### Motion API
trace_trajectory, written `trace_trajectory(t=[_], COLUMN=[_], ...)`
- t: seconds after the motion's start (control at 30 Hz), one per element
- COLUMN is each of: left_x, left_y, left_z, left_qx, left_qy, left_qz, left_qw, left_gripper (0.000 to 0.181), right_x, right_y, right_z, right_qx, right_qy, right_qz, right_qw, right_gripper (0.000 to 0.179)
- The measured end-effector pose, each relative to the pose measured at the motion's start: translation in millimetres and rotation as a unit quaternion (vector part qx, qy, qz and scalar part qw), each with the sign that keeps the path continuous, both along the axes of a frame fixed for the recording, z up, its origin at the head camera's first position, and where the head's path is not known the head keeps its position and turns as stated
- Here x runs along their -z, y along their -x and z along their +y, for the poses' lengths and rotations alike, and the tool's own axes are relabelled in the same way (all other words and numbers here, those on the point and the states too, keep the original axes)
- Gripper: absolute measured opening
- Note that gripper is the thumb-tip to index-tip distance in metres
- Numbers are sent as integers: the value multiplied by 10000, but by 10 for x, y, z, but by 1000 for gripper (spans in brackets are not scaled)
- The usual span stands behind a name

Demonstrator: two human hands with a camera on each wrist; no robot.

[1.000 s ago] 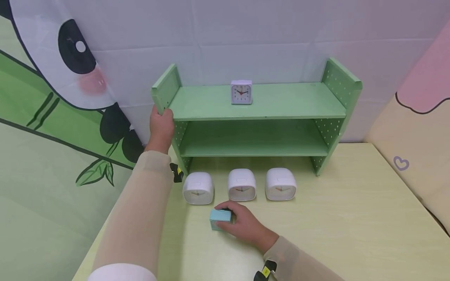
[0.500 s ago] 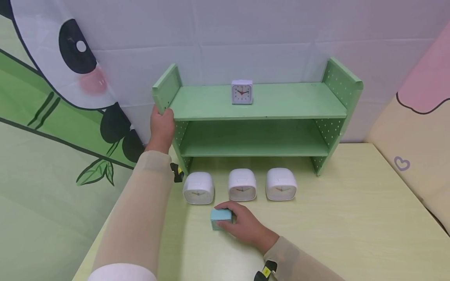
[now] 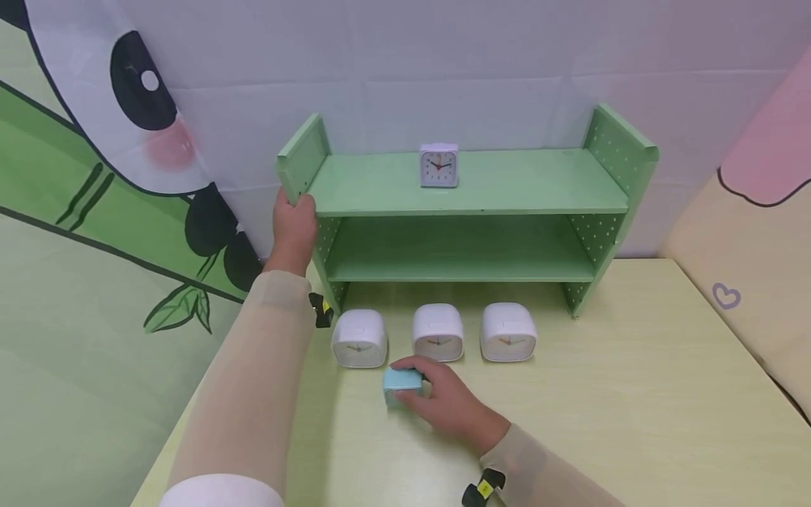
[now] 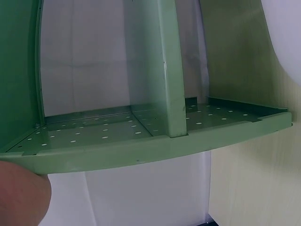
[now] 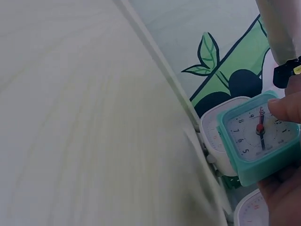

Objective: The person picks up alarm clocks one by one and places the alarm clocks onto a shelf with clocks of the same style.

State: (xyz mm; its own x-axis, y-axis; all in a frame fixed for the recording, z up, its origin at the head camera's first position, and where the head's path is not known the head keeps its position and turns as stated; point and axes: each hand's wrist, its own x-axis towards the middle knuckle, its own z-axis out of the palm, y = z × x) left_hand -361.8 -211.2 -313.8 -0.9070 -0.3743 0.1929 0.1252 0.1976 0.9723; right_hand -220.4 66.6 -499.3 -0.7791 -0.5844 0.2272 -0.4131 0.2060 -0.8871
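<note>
My left hand (image 3: pixel 294 229) grips the left side panel (image 3: pixel 301 155) of a green two-tier shelf; in the left wrist view, part of the hand (image 4: pixel 21 195) shows at the panel's edge. My right hand (image 3: pixel 446 401) holds a small turquoise alarm clock (image 3: pixel 402 380), fingers behind it and thumb over its front. Its white dial (image 5: pixel 254 134) with numbers shows in the right wrist view. Just beyond this clock stand three white rounded clocks: left (image 3: pixel 359 338), middle (image 3: pixel 438 332) and right (image 3: pixel 508 332). A lilac square clock (image 3: pixel 438 165) stands on the top board.
The green shelf's lower board (image 3: pixel 462 262) lies behind the white clocks. The pale wooden table (image 3: pixel 633 394) extends to the right. A printed cloth backdrop (image 3: pixel 469 63) hangs behind the shelf, with a cartoon panel at the left.
My right hand and the turquoise clock have shifted slightly toward the shelf and the white clocks. My left hand keeps its grip on the side panel.
</note>
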Motion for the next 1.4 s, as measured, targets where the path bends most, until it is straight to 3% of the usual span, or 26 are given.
trace_trajectory(t=[0.4,0.87,1.13,1.4], left_x=[-18,-3,15,29], left_y=[39,19,26,42], left_z=[49,-5,-1,-7], left_qx=[1,-41,-33,-86], left_qy=[27,72,-21,45], left_qz=[-83,-1,152,148], left_qw=[10000,10000,9999,9998], left_gripper=[47,47,46,46], right_x=[-376,-915,-1127,-1340], right_y=[99,372,567,691], right_z=[175,547,819,1034], right_qx=[247,723,1083,1254], right_qy=[84,338,322,-139], right_qz=[575,1430,1240,972], right_qw=[9980,9865,9858,9872], right_gripper=[36,39,38,39])
